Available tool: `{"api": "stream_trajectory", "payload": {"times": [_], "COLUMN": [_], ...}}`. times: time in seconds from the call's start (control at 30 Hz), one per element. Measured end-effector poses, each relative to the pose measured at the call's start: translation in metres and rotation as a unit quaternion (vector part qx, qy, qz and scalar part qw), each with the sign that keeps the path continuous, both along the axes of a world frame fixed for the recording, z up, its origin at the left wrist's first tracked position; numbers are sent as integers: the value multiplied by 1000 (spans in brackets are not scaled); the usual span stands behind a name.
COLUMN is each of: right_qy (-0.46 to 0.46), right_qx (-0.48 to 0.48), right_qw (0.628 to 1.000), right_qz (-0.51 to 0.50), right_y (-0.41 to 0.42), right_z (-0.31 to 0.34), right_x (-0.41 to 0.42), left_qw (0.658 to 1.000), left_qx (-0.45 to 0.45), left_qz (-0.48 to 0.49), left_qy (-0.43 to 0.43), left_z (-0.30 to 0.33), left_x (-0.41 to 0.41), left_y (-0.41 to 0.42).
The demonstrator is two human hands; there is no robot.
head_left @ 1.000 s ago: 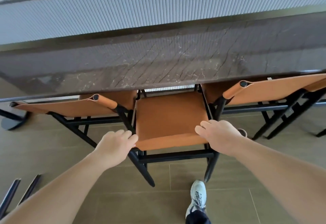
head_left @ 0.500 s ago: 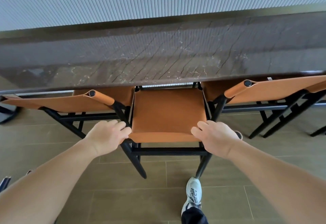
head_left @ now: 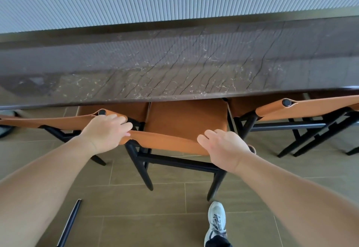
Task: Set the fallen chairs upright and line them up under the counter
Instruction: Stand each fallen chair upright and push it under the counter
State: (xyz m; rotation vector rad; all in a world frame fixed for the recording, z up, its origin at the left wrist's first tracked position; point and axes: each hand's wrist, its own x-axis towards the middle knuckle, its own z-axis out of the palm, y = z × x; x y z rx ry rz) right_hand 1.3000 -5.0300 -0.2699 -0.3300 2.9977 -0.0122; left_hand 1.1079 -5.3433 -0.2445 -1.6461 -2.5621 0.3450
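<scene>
step: middle chair [head_left: 186, 122] is being pushed in under the counter [head_left: 174, 71]; upright, seat now partly hidden by the counter's near edge
change: more of the seat is covered by the counter than a second ago, when its far edge and a strip of ribbed panel behind it were visible; chair has been slid farther in
change, hands: left hand [head_left: 105, 132] has been shifted left and farther, from the seat's corner to the gap between the middle chair and the left chair [head_left: 64, 120]
left hand state: fingers are curled over the near-left edge of the orange backrest sling; a grasp on the middle chair is judged, though the left chair's rail end is just beside the knuckles and contact with it cannot be told
right hand state: right hand [head_left: 223, 149] is laid on the near-right corner of the middle chair, fingers bent over the top edge; gripping is judged
right chair [head_left: 303, 108]: upright, tucked under the counter, just beside the middle chair
floor [head_left: 147, 204]: tiled; a dark bar [head_left: 70, 223] lies near left, possibly part of another chair, cannot be told
shoe [head_left: 215, 221]: near, below the chair
task meaning: three chairs are lined up side by side; the middle one is judged nearly home; a final nudge to match its neighbours is likely needed
</scene>
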Motion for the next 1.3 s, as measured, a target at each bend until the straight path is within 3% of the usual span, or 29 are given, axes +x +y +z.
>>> {"api": "stream_trajectory", "payload": {"times": [0.17,0.33,0.73,1.17,1.3], "right_qy": [1,-4,-21,75,81], "right_qx": [-1,23,84,105,115], "right_qw": [1000,1000,995,992,990], "right_qz": [-1,-3,49,12,16], "right_y": [6,40,107,140,142], "right_z": [0,-1,2,16,14], "right_x": [-7,-7,-24,-28,-24], "left_qw": [999,997,998,992,985], "left_qx": [35,74,46,52,98], "left_qz": [25,-9,12,2,30], "left_qy": [-2,3,46,111,135], "left_z": [-4,-17,-30,-18,-28], "left_x": [1,14,26,-2,5], "left_y": [0,18,63,73,63]}}
